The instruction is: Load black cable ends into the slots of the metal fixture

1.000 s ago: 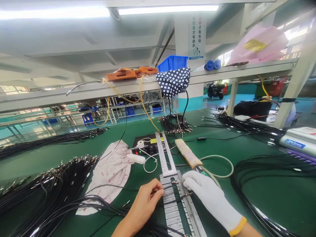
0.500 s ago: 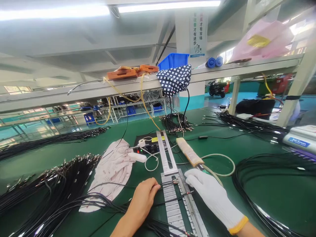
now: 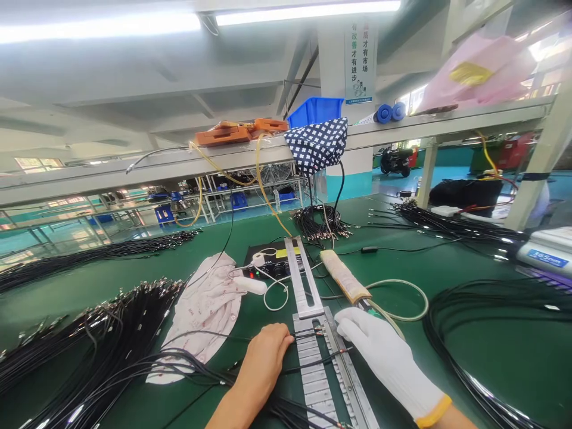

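While the blue plastic bin [image 3: 315, 111] sits on the overhead shelf in the upper middle of the frame, its contents cannot be seen from below. In the lower middle, a slotted metal fixture [image 3: 319, 381] lies on the green bench mat [image 3: 469, 333] and holds 2 black cable ends [image 3: 313, 332] across its grooves. The bare left hand [image 3: 264, 360] rests at the fixture's left edge, fingers curled narrowly and pinching a black cable there. The right hand [image 3: 384, 354], in a white glove, lies on the fixture's right rail with fingers loosely closed; whether it grips anything cannot be told. A taped tool handle [image 3: 343, 277] lies just above the glove. A large bundle of black cables [image 3: 102, 345] fills the lower left, beside a white printed cloth [image 3: 203, 310].

Compared with 1 second ago, the left hand has slid slightly back from the cable tips, and the gloved hand has hardly shifted.
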Demonstrator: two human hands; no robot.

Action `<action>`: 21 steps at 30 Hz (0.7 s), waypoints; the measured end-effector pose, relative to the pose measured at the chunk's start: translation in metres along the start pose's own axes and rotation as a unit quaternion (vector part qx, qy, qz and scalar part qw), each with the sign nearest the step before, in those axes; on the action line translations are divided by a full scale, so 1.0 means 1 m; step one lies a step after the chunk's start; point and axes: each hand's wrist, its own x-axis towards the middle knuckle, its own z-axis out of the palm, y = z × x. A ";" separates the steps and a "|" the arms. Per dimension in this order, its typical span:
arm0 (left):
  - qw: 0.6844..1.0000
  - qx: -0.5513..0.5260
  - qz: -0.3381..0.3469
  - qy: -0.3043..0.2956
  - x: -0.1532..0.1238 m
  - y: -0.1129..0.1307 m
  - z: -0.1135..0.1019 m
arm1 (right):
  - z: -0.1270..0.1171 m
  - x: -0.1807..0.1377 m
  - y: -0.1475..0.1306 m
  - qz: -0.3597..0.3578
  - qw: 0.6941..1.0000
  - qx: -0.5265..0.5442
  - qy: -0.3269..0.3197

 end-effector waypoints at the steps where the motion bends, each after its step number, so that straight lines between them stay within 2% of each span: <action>1: 1.000 0.011 -0.002 -0.004 0.001 0.001 0.000 | 0.000 -0.001 -0.001 0.000 1.000 0.000 0.001; 5: 1.000 0.018 0.008 -0.008 0.001 0.004 0.000 | -0.001 -0.002 -0.007 -0.003 1.000 -0.014 -0.004; 8: 1.000 0.015 0.009 -0.006 0.000 0.003 0.001 | 0.007 -0.001 -0.006 -0.076 0.997 -0.013 0.003; 11: 1.000 -0.007 0.005 0.002 0.000 0.003 0.001 | 0.024 0.003 0.004 -0.171 0.985 -0.008 0.038; 13: 1.000 -0.024 -0.002 0.004 -0.001 0.003 0.001 | 0.038 0.004 0.012 -0.271 0.957 -0.033 0.099; 16: 0.999 -0.044 -0.004 0.008 0.000 0.003 0.001 | 0.051 0.004 0.013 -0.405 0.887 -0.102 0.195; 18: 0.998 -0.056 0.001 0.013 0.001 0.001 0.002 | 0.054 0.003 0.008 -0.441 0.858 -0.138 0.225; 21: 0.997 -0.066 0.006 0.031 0.003 -0.002 0.006 | 0.056 0.002 0.000 -0.465 0.835 -0.177 0.236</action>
